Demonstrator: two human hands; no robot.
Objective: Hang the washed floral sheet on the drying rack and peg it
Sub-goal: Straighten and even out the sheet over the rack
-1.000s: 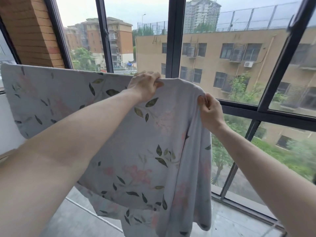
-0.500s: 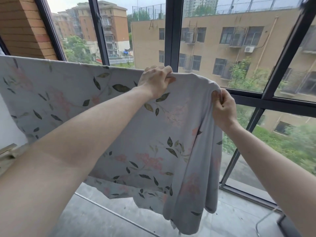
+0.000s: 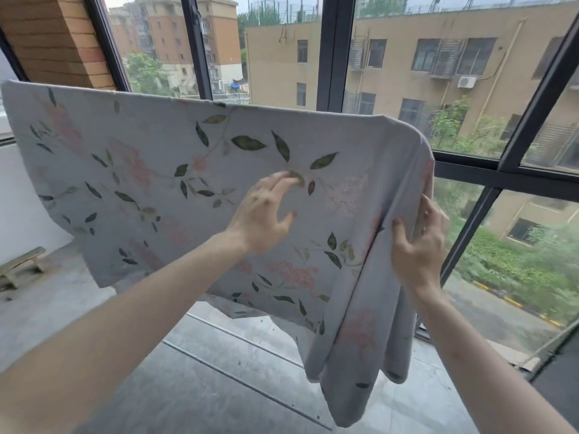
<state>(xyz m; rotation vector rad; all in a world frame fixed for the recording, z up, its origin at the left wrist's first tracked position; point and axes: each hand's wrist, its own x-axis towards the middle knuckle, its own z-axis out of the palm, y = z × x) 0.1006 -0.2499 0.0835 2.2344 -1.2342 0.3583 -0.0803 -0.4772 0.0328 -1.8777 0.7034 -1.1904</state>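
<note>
Head view: floral sheet hangs draped over a bar it hides, in front of the window frame; its right end falls in deep folds. Likely damp, so heavy, limp and prone to sliding; take hold near the top fold, not the loose hem. Your left hand is spread, fingertips brushing the cloth, gripping nothing. Your right hand has fingers curled round the bunched right edge. No pegs in sight.
</note>
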